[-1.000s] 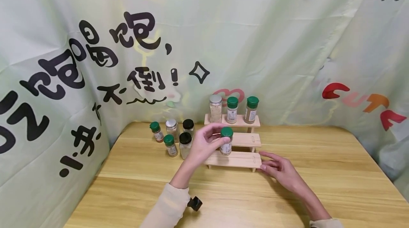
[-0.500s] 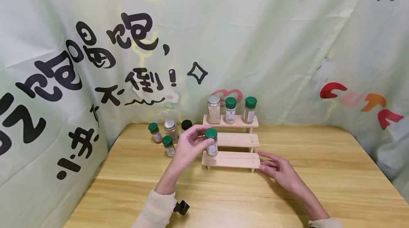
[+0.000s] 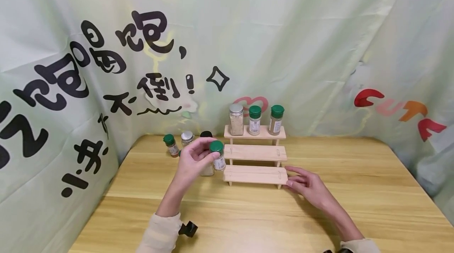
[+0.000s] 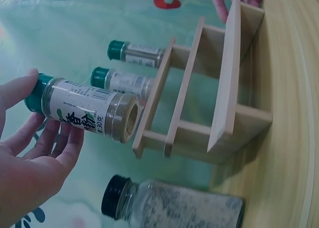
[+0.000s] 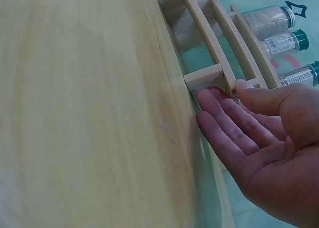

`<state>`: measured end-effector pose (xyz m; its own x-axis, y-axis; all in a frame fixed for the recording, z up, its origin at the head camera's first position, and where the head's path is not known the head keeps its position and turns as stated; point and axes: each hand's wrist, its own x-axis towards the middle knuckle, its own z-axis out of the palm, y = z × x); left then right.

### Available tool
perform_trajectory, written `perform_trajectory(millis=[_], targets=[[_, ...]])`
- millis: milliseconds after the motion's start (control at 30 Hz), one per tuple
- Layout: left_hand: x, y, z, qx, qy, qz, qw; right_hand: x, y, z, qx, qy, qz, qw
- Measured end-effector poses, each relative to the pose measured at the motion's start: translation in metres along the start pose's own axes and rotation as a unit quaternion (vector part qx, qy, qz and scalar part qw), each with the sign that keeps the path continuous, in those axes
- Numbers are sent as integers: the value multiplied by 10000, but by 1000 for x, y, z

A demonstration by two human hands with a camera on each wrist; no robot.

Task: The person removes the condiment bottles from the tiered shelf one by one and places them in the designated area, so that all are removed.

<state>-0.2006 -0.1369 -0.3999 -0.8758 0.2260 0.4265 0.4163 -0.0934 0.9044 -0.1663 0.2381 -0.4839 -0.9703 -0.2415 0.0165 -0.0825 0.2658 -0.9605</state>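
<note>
Green-capped and labelled, the spice jar (image 3: pixel 217 157) sat in the grip of the left hand (image 3: pixel 194 160), just left of centre in the head view, lifted above the wooden table (image 3: pixel 354 190) and just left of the three-step wooden rack (image 3: pixel 254 153). The thumb and curled fingers (image 4: pixel 70 143) closed round the jar near its cap, as the left wrist view showed, with the jar's base pointing toward the rack's steps. Beneath the hand, low in that view, a black-capped jar (image 4: pixel 169 207) rested beside the rack's foot. The right hand (image 3: pixel 307 186) lay right of centre in the head view, its fingers straight and relaxed, grasping nothing; the fingertips (image 5: pixel 209 101) touched the right end of the rack's lowest step. On the top step stood a silver-capped jar (image 3: pixel 236 119) and two green-capped jars (image 3: pixel 255 119), upright in a row. Further jars (image 3: pixel 171 145) clustered on the table at the left of the rack, partly hidden behind the left hand. Pale green printed cloth (image 3: pixel 301 40) hung behind the table.
</note>
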Motion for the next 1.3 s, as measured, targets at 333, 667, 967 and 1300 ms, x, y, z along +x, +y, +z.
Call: perform_trajectory(millis=[333, 667, 967, 1300], targets=[[-3, 8, -16, 57, 272, -164, 9995, 1, -3, -1, -92, -24, -102, 9999], [-3, 11, -30, 95, 632, -79, 9979, -1, -5, -1, -174, -15, -138, 9998], [-3, 17, -44, 171, 997, 38, 9949, -1, -4, 0, -178, 17, -132, 9998], [-6, 19, -62, 188, 1405, -55, 9899, -1, -2, 1, -109, 29, -93, 9999]])
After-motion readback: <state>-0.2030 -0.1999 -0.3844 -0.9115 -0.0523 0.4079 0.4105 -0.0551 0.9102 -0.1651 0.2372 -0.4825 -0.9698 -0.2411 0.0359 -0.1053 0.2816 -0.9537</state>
